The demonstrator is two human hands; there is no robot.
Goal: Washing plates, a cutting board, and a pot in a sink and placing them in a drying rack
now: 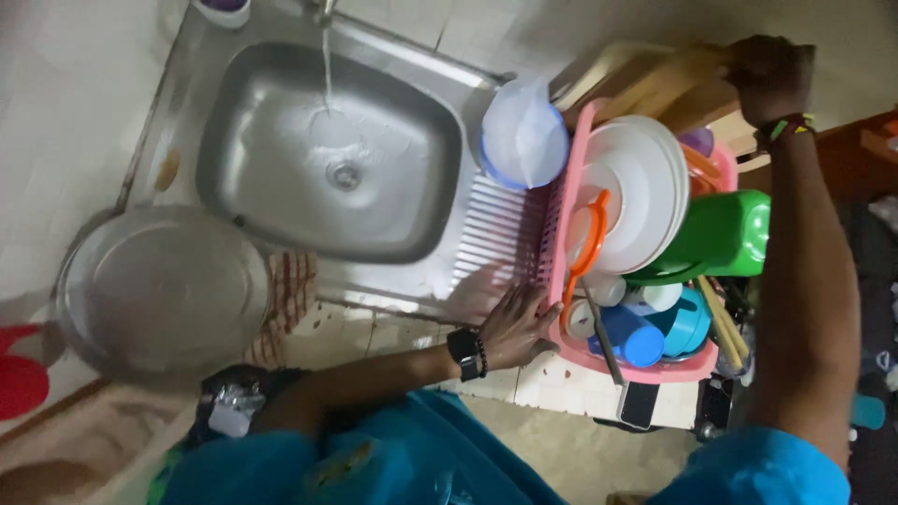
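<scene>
My left hand (519, 323) flat against pink dish rack (558, 234), grip released, bracing rack at near edge. My right hand (772, 75) clenched on wooden board (655, 84) behind rack, far side. White plates (641, 182) upright for draining. Tap runs into sink (281, 187).

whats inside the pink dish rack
The pink dish rack holds stacked white plates, a green jug, blue cups, an orange-rimmed piece and utensils. Whatever lies beneath the plates and cups is covered. The left hand touches its edge.
</scene>
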